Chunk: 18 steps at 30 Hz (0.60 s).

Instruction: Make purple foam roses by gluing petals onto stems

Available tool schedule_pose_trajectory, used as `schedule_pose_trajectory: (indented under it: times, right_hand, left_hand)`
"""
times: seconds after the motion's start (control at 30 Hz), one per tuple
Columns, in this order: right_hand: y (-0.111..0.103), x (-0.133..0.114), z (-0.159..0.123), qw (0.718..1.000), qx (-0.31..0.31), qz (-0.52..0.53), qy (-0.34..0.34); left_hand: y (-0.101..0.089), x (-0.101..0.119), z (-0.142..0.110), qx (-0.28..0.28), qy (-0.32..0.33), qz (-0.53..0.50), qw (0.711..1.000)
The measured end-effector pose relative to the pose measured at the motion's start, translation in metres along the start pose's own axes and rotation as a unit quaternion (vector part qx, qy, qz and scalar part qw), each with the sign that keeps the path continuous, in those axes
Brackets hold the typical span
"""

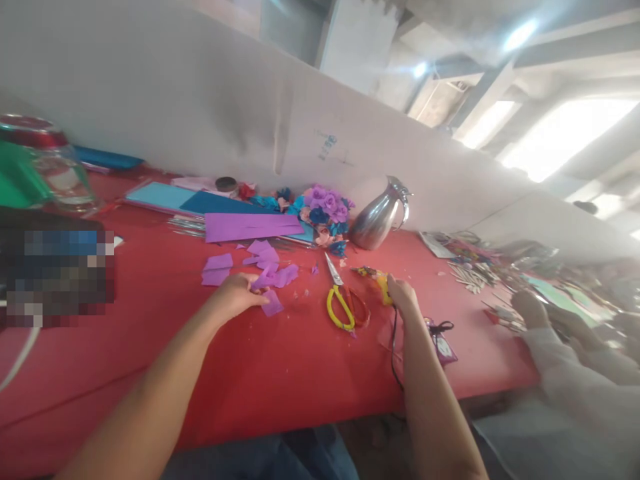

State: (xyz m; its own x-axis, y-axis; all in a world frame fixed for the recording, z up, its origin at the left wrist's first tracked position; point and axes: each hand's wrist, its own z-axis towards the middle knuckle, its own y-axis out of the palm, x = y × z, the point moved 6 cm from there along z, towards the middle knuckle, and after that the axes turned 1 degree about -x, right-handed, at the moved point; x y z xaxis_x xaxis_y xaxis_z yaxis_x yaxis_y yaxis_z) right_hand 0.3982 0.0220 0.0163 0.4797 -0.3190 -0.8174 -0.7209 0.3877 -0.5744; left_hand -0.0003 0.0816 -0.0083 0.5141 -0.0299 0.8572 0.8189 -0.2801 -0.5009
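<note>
My left hand (236, 297) is closed in a pinch on a small purple paper piece (273, 304), low over the red table. More cut purple pieces (265, 255) lie just beyond its fingers. My right hand (403, 297) is wrapped round a yellow glue gun (384, 288), whose nozzle points left and whose black cord (394, 350) hangs down toward the table's front edge. Between my hands lie scissors (340, 303) with one yellow and one red handle loop, their blades pointing away from me. Behind the pieces is a larger purple paper sheet (253, 227).
A bunch of purple, blue and pink paper flowers (327, 205) stands near the wall, beside a metal jug (379, 217). Blue sheets (165, 195) and a clear red-lidded jar (63, 167) are at left. Another person's hand (530, 310) is at right, near scattered sticks (470, 277).
</note>
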Motion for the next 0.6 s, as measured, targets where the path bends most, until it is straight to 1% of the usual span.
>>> schedule_pose_trajectory:
  times: [0.07, 0.1, 0.13, 0.17, 0.2, 0.23, 0.3, 0.33, 0.37, 0.4, 0.47, 0.53, 0.6]
  right_hand:
    - [-0.002, -0.012, -0.007, 0.998, 0.052, -0.036, 0.003]
    - [0.003, -0.023, -0.012, 0.997, 0.063, -0.047, -0.005]
    - [0.014, -0.037, -0.018, 0.997, 0.056, -0.054, -0.024]
    - [0.032, -0.055, -0.026, 0.995, 0.016, -0.068, -0.075]
    - [0.054, -0.074, -0.036, 0.988, -0.045, -0.063, -0.132]
    - [0.079, -0.092, -0.048, 0.975, -0.127, -0.042, -0.179]
    - [0.121, -0.122, -0.073, 0.935, -0.256, -0.023, -0.245]
    - [0.138, -0.134, -0.083, 0.916, -0.292, -0.030, -0.274]
    - [0.151, -0.142, -0.091, 0.901, -0.312, -0.044, -0.298]
    - [0.161, -0.147, -0.097, 0.891, -0.323, -0.061, -0.313]
    - [0.175, -0.149, -0.101, 0.883, -0.337, -0.087, -0.314]
    - [0.181, -0.144, -0.100, 0.884, -0.352, -0.085, -0.295]
    - [0.184, -0.138, -0.098, 0.888, -0.367, -0.054, -0.272]
  left_hand:
    - [0.001, 0.005, -0.002, -0.007, 0.005, -0.020, 1.000]
    - [0.003, 0.008, -0.003, -0.017, 0.013, -0.029, 0.999]
    - [0.004, 0.011, -0.005, -0.026, 0.028, -0.034, 0.999]
    - [0.005, 0.015, -0.007, -0.039, 0.044, -0.033, 0.998]
    - [0.006, 0.019, -0.008, -0.048, 0.058, -0.030, 0.997]
    - [0.006, 0.021, -0.010, -0.049, 0.068, -0.030, 0.996]
    - [0.005, 0.026, -0.013, -0.042, 0.081, -0.038, 0.995]
    - [0.004, 0.028, -0.014, -0.046, 0.086, -0.044, 0.994]
    - [0.004, 0.030, -0.015, -0.050, 0.091, -0.050, 0.993]
    - [0.004, 0.031, -0.016, -0.053, 0.095, -0.055, 0.993]
    - [0.003, 0.033, -0.016, -0.056, 0.104, -0.062, 0.991]
    - [0.003, 0.034, -0.017, -0.058, 0.105, -0.070, 0.990]
    - [0.004, 0.032, -0.017, -0.058, 0.098, -0.076, 0.991]
